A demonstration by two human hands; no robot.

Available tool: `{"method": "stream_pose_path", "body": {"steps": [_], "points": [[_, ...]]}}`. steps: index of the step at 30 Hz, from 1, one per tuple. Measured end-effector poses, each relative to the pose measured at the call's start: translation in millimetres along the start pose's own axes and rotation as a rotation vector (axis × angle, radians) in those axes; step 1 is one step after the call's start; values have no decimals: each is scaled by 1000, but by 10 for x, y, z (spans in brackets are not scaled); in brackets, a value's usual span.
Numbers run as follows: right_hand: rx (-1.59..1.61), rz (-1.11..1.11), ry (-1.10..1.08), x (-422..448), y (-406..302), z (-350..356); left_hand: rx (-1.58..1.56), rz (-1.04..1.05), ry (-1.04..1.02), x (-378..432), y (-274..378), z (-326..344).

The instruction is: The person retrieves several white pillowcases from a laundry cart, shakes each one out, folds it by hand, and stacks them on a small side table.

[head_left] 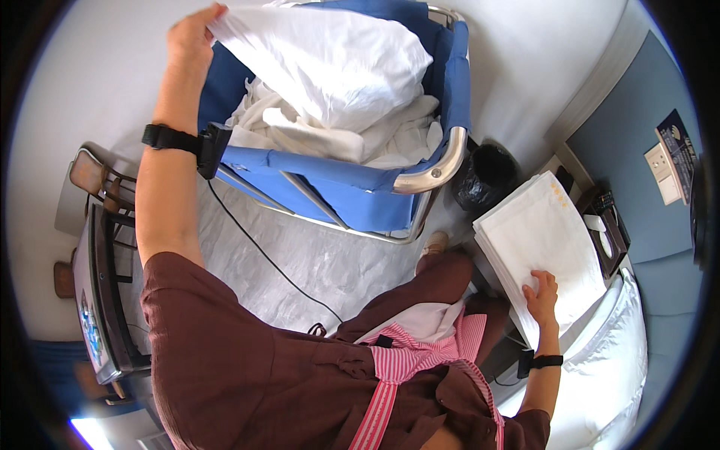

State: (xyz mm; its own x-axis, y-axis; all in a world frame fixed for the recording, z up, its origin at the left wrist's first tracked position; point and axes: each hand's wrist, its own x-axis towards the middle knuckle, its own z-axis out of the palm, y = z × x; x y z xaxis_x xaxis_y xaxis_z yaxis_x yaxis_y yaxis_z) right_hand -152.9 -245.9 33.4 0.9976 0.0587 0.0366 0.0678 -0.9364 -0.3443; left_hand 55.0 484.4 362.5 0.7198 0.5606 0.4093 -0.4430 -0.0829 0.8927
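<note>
At the upper left my left hand (194, 31) pinches the corner of a white sheet (337, 62), which billows over a blue fabric laundry cart (326, 169) with a metal frame. Crumpled white linens (315, 138) lie inside the cart beneath the sheet. On the right, my right hand (541, 298) rests with fingers spread on a stack of folded white linen (551, 242), which has small yellow marks near its far edge. The right hand appears to hold nothing. Part of the sheet's far side is cut off at the top.
A black-lined bin (486, 174) stands between the cart and the linen stack. Beside the stack are a dark tray (613, 242) and white bedding (613, 349). A black cable (264, 253) hangs across the view over the floor. A screen (93, 298) and chairs (93, 174) are on the left.
</note>
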Motion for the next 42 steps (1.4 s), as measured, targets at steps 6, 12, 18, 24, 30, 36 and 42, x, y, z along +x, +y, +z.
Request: {"method": "stream_pose_path", "body": {"steps": [6, 12, 18, 24, 30, 36, 42], "points": [[285, -95, 51, 118, -157, -173, -67, 523, -343, -1591, 2045, 676], [610, -279, 338, -169, -1650, -1376, 174, 258, -998, -2922, 1644, 1205], [429, -813, 395, -368, -2574, -1640, 159, 47, -1223, -3936, 577, 1051], [170, -899, 251, -338, -2654, -1122, 338, 524, -1229, -4130, 463, 749], [106, -1014, 540, -505, -2729, -1289, 900, 837, -1218, -3459, 494, 50], [119, -915, 645, -326, -2711, -1108, 1129, 713, -993, -2993, 231, -343], [123, -770, 775, -30, -2913, -1248, 1014, 749, -674, -2495, -204, -233]]}}
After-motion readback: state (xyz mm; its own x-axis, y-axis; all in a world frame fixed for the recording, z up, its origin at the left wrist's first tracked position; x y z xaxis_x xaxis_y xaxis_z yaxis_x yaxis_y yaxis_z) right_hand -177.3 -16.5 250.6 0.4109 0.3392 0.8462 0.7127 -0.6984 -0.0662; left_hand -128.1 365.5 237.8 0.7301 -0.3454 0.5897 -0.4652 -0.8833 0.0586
